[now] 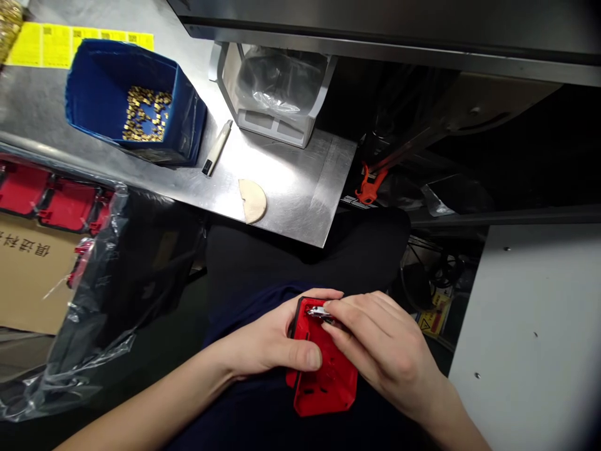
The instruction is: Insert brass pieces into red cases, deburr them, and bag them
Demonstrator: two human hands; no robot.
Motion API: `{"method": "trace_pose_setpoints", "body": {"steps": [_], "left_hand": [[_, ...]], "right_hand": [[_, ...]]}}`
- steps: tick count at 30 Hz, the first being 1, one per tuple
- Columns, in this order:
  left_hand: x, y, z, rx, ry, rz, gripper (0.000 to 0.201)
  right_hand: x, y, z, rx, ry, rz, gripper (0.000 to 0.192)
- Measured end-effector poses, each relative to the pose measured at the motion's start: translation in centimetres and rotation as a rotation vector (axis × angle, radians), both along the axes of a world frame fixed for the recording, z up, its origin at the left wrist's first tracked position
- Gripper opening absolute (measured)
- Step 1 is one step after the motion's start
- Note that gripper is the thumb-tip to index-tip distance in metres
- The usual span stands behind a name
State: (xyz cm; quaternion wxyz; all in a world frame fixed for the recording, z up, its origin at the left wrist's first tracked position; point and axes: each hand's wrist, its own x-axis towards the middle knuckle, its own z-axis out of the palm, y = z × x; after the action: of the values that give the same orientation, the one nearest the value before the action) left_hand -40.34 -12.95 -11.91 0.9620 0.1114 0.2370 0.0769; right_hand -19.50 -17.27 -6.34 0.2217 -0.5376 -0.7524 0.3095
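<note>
My left hand (286,344) grips a red plastic housing (328,388) with a black rim, its thumb pressed on the near edge and fingers behind it. The housing is tilted over my lap, hollow side up, with small slots in its floor. Pinched between the thumb and fingers of my right hand (385,344) is a small shiny metal tool that looks like a nail clipper (319,311). Its tip sits at the upper corner inside the housing. The rest of the clipper is covered by my fingers.
On the metal bench (291,181) are a blue bin (188,125) with brass inserts, a utility knife (218,148), a wooden half-disc (254,202) and a grey bin (277,128) with plastic bags. Red parts (70,203) lie in a lined box at left. A white panel (535,294) stands right.
</note>
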Motion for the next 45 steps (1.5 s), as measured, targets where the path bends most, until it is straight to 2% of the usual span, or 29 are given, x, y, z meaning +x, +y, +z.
{"method": "trace_pose_setpoints", "body": {"steps": [9, 18, 26, 31, 34, 41, 45], "left_hand": [[0.2, 0.3, 0.1, 0.052, -0.057, 0.015, 0.074], [0.4, 0.5, 0.2, 0.058, -0.041, 0.011, 0.078], [0.3, 0.5, 0.2, 0.124, -0.058, -0.017, 0.069], [0.3, 0.4, 0.1, 0.11, -0.054, -0.013, 0.075], [0.3, 0.3, 0.2, 0.089, -0.081, -0.015, 0.075], [0.5, 0.0, 0.1, 0.026, -0.094, 0.05, 0.085], [0.3, -0.1, 0.1, 0.035, -0.009, 0.052, 0.099]], "right_hand": [[-0.1, 0.1, -0.3, 0.017, -0.037, 0.017, 0.019], [-0.3, 0.3, -0.4, 0.121, -0.089, 0.051, 0.024], [0.1, 0.2, -0.5, 0.202, -0.16, 0.139, 0.029], [0.3, 0.0, -0.5, 0.183, -0.143, 0.141, 0.029], [0.3, -0.1, -0.6, 0.092, -0.021, 0.028, 0.025], [-0.5, -0.8, 0.1, -0.158, 0.141, -0.439, 0.015], [-1.8, -1.1, 0.9, -0.244, 0.163, -0.546, 0.011]]}}
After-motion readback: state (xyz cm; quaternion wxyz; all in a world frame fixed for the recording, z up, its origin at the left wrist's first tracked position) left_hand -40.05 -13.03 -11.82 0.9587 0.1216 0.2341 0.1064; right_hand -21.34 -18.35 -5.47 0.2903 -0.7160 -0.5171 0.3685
